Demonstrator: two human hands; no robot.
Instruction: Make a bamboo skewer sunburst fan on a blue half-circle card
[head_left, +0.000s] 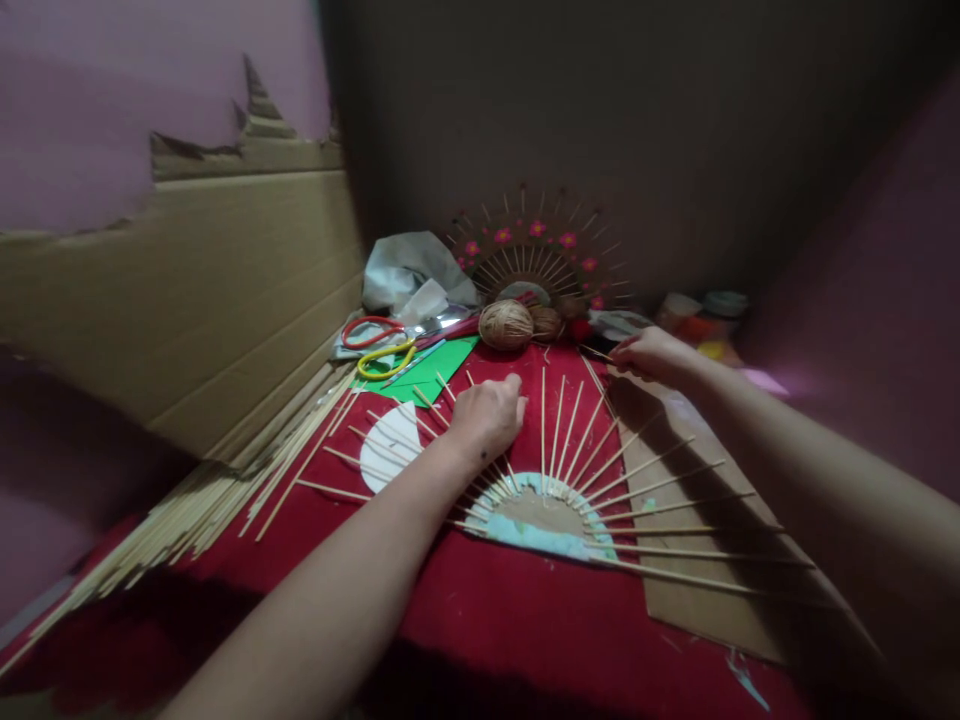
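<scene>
A half-round base, covered in pale blue paper around a cardboard centre, lies on the red cloth with thin wooden sticks fanning out from its curved edge. Over the upper left sticks is my left hand, its fingers curled in; what they hold, if anything, is hidden. My right hand is farther back on the right, pinching a thin stick-like piece that points left. A white paper half-circle lies under the left-hand sticks.
Loose sticks lie in a bundle beside an upright cardboard sheet. Scissors rest near green paper. Twine balls sit before a flower-decorated fan. Flat cardboard is at right, jars behind.
</scene>
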